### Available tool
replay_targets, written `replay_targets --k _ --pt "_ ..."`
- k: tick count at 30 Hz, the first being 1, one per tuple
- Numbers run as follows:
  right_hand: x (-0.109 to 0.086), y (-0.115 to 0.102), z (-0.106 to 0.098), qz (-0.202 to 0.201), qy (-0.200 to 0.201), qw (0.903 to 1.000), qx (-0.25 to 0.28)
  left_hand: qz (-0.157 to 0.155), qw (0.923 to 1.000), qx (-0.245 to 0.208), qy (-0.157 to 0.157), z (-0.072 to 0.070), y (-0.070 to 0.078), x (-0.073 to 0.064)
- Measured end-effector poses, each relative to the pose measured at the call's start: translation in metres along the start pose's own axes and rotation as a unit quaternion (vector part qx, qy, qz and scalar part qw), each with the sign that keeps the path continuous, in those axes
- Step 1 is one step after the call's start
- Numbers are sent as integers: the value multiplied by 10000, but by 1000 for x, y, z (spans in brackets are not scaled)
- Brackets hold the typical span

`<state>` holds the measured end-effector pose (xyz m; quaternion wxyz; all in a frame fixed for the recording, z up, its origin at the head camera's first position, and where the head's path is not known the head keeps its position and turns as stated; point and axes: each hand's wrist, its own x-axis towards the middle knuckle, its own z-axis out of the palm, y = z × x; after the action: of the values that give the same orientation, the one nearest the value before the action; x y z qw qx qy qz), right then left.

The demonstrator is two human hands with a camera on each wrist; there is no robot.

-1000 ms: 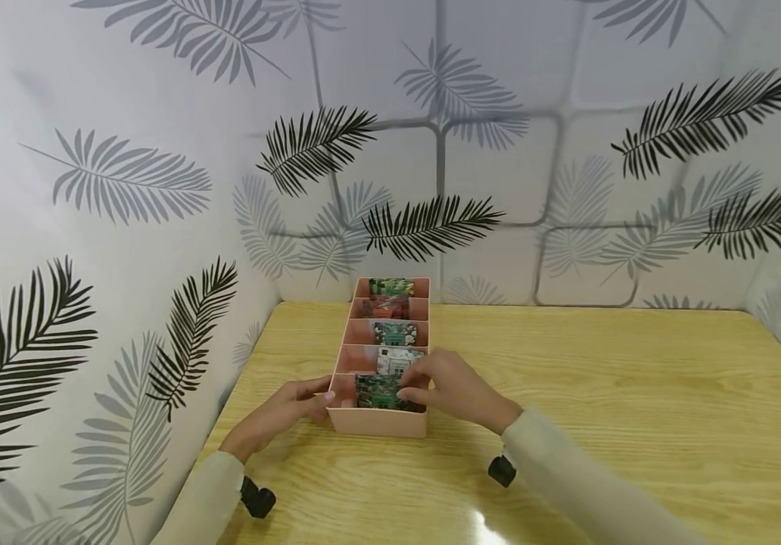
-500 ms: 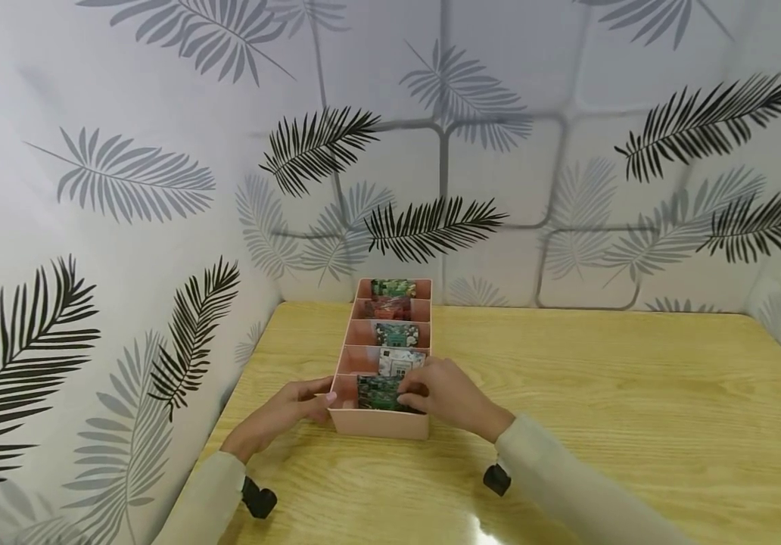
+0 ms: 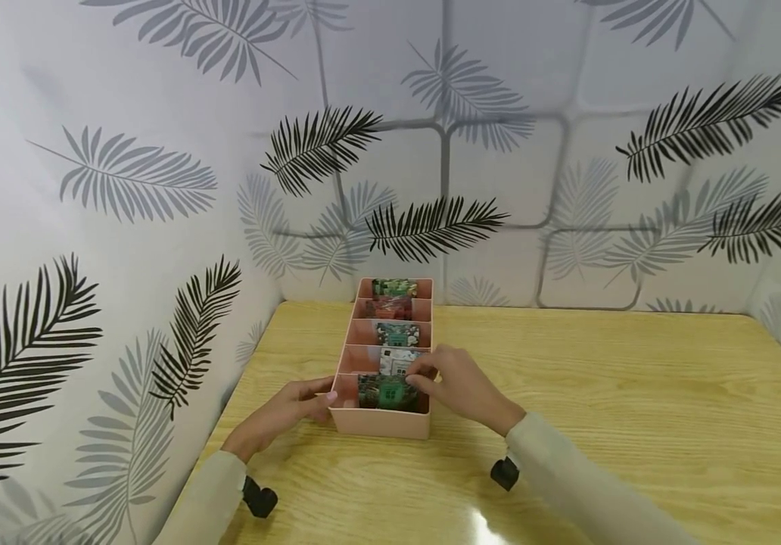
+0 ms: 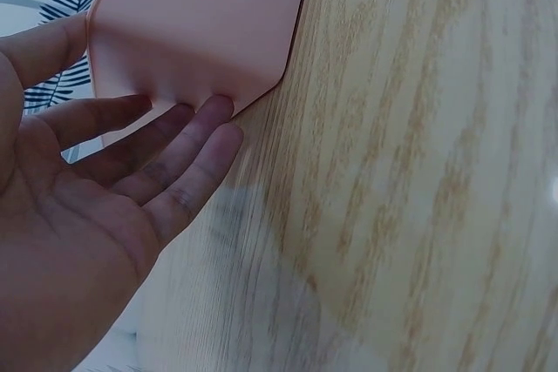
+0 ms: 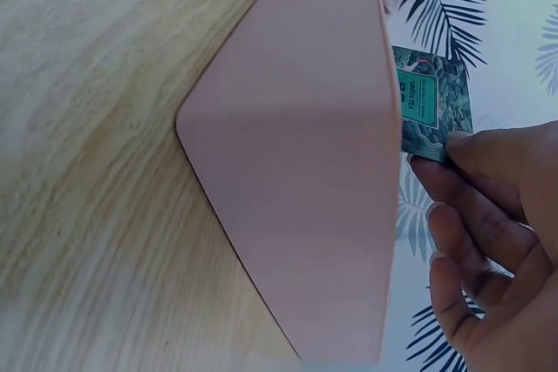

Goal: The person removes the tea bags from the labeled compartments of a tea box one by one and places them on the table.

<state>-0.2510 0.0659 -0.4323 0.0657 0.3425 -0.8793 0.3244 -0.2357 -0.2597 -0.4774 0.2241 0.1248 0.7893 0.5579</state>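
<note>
A long pink divided box (image 3: 380, 425) stands on the table with packets in its compartments. In the nearest compartment is a dark green packet (image 3: 385, 392); the right wrist view shows its label (image 5: 418, 98) reading green tea. My right hand (image 3: 467, 387) pinches that tea packet by its right corner between thumb and forefinger, with the packet's upper part above the rim. My left hand (image 3: 278, 416) holds the box's near left corner, thumb at the rim and fingertips against the outer side wall (image 4: 196, 23).
Behind the green packet, the other compartments hold a white packet (image 3: 397, 360), a teal one (image 3: 399, 334), a red one (image 3: 389, 307) and a yellow-green one (image 3: 394, 288). The wooden table (image 3: 602, 393) extends right; a leaf-patterned wall (image 3: 499, 174) borders the back and left.
My right hand first dips slightly, then rises a little to the right with the tea packet, whose green label shows more plainly. The left hand stays on the box corner.
</note>
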Motion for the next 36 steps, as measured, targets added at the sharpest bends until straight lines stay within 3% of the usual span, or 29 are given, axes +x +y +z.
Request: replay_targets --k 24,36 --pt "1 20 -45 290 879 9948 436 -15 10000 75 50 1 1 1" --pt "-8 36 -67 614 1156 9909 310 -16 10000 58 -29 0 1 1"
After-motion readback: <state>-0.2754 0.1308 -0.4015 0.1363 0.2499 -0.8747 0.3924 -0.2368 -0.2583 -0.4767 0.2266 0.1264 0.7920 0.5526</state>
